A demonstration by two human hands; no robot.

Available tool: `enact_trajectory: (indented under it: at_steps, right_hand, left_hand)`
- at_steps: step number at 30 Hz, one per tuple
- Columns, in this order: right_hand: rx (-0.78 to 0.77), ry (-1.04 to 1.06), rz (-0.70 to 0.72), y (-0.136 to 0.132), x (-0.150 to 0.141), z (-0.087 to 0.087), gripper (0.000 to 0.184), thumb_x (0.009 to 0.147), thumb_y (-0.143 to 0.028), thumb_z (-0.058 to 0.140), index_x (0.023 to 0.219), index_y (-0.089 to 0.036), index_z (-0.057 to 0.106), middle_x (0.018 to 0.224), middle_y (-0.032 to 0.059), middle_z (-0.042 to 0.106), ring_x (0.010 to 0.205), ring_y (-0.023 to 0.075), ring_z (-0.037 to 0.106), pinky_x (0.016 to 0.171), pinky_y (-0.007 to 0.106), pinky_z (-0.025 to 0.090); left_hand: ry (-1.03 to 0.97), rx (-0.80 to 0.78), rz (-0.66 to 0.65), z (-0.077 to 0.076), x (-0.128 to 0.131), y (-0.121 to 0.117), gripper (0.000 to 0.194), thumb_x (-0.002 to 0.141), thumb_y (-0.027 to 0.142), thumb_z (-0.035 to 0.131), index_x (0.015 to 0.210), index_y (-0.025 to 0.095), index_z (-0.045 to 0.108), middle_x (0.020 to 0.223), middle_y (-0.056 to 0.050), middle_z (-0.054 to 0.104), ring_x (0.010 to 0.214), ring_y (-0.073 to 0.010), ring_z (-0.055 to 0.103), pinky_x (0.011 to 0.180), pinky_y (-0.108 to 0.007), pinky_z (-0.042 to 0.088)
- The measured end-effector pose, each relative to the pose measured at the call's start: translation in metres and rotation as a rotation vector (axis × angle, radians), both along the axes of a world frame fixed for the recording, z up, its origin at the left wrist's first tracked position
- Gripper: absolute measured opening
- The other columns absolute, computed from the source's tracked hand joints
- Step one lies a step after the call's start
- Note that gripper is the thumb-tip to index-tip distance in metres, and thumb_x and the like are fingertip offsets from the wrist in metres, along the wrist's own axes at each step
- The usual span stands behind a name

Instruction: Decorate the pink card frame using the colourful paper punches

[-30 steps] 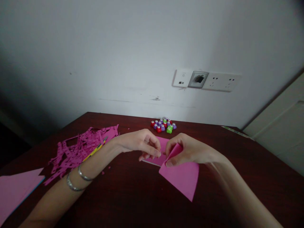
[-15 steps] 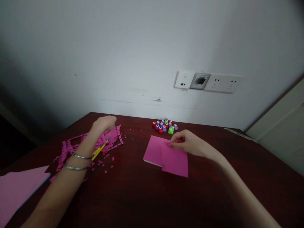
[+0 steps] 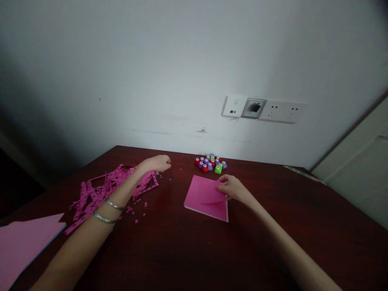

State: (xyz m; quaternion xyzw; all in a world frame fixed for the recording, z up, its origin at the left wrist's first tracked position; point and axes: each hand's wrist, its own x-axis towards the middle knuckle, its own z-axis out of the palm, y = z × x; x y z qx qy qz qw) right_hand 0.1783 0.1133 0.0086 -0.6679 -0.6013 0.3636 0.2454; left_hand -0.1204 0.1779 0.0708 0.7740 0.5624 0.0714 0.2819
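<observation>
Over the small heap of pink scraps' far right side, my left hand is in the air with curled fingers; whatever they may hold is hidden. Two silver bangles circle that wrist. A pink paper sheet is pinched at its right edge by my right hand. It lies over or just above a square pink paper stack, whose pale side edge shows at the front. Beneath my left forearm spread the cut pink paper scraps, with tiny punched bits beside them.
Behind the stack sits a cluster of red, purple and green eyeball-topped craft punches. Large pale pink sheets lie at the left front. A thin patterned strip rests at the far right. The wall with its sockets borders the dark table.
My left hand has moved right, away from the scraps. My right hand has shifted the pink sheet back and left over the stack. The yellow cutter knife among the scraps is now hidden.
</observation>
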Motion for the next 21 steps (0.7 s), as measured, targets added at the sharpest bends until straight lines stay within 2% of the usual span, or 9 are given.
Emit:
enact_trajectory:
  at_steps: [2, 4, 6, 9, 12, 15, 18, 21]
  right_hand:
    - [0.078, -0.180, 0.005, -0.005, 0.007, -0.006, 0.035, 0.070, -0.032, 0.062, 0.098, -0.013, 0.052, 0.081, 0.0084, 0.062, 0.053, 0.0155, 0.061, 0.044, 0.025, 0.046]
    - [0.155, -0.344, 0.008, -0.012, 0.015, -0.008, 0.038, 0.072, -0.039, 0.060, 0.099, -0.013, 0.054, 0.086, 0.0114, 0.063, 0.057, 0.0180, 0.062, 0.048, 0.026, 0.046]
    - [0.175, -0.453, 0.001, -0.020, 0.022, -0.009, 0.041, 0.074, -0.042, 0.058, 0.102, -0.012, 0.054, 0.087, 0.0127, 0.064, 0.062, 0.0204, 0.064, 0.053, 0.027, 0.046]
    - [0.131, -0.508, 0.000, -0.030, 0.022, -0.013, 0.051, 0.074, -0.047, 0.058, 0.111, -0.011, 0.049, 0.091, 0.0152, 0.064, 0.075, 0.0257, 0.065, 0.060, 0.030, 0.046]
    - [0.093, -0.580, 0.007, -0.037, 0.013, -0.016, 0.062, 0.071, -0.055, 0.058, 0.115, -0.012, 0.047, 0.100, 0.0174, 0.062, 0.088, 0.0315, 0.062, 0.068, 0.036, 0.046]
    - [0.099, -0.648, 0.029, -0.042, 0.004, -0.017, 0.065, 0.069, -0.059, 0.057, 0.115, -0.014, 0.047, 0.108, 0.0181, 0.058, 0.095, 0.0334, 0.059, 0.073, 0.041, 0.044]
    - [0.114, -0.656, 0.038, -0.044, 0.002, -0.018, 0.064, 0.071, -0.058, 0.054, 0.115, -0.012, 0.046, 0.110, 0.0182, 0.057, 0.096, 0.0331, 0.058, 0.074, 0.042, 0.044]
    - [0.122, -0.645, 0.033, -0.044, 0.003, -0.021, 0.064, 0.072, -0.057, 0.053, 0.117, -0.012, 0.045, 0.111, 0.0180, 0.056, 0.097, 0.0327, 0.058, 0.075, 0.041, 0.044]
  left_hand:
    - [-0.062, -0.085, -0.061, -0.015, 0.028, -0.006, 0.038, 0.074, 0.028, 0.051, 0.106, 0.008, 0.056, 0.079, -0.009, 0.065, 0.062, -0.0146, 0.057, 0.049, -0.020, 0.038]
    - [-0.126, -0.122, -0.113, -0.030, 0.048, -0.012, 0.058, 0.072, 0.035, 0.053, 0.122, 0.007, 0.044, 0.096, -0.013, 0.064, 0.070, -0.0168, 0.059, 0.051, -0.020, 0.040]
    - [-0.155, -0.089, -0.100, -0.043, 0.059, -0.016, 0.065, 0.069, 0.038, 0.056, 0.124, 0.005, 0.043, 0.096, -0.014, 0.064, 0.068, -0.0177, 0.060, 0.052, -0.021, 0.041]
    - [-0.248, -0.051, 0.002, -0.057, 0.063, -0.021, 0.070, 0.064, 0.033, 0.059, 0.125, 0.004, 0.041, 0.090, -0.014, 0.065, 0.069, -0.0190, 0.061, 0.056, -0.023, 0.042]
    - [-0.462, -0.264, 0.074, -0.062, 0.068, -0.029, 0.076, 0.062, 0.027, 0.061, 0.129, 0.004, 0.033, 0.089, -0.013, 0.064, 0.072, -0.0202, 0.062, 0.057, -0.024, 0.046]
    - [-0.661, -0.451, 0.161, -0.061, 0.076, -0.035, 0.069, 0.060, 0.020, 0.061, 0.122, 0.006, 0.036, 0.082, -0.008, 0.063, 0.069, -0.0185, 0.063, 0.060, -0.027, 0.049]
    - [-0.751, -0.510, 0.228, -0.058, 0.080, -0.035, 0.043, 0.057, 0.016, 0.063, 0.098, 0.011, 0.051, 0.072, -0.003, 0.061, 0.061, -0.0150, 0.061, 0.057, -0.026, 0.049]
    - [-0.757, -0.571, 0.251, -0.055, 0.079, -0.030, 0.021, 0.056, 0.015, 0.063, 0.074, 0.014, 0.053, 0.064, -0.002, 0.060, 0.057, -0.0131, 0.059, 0.047, -0.020, 0.042]
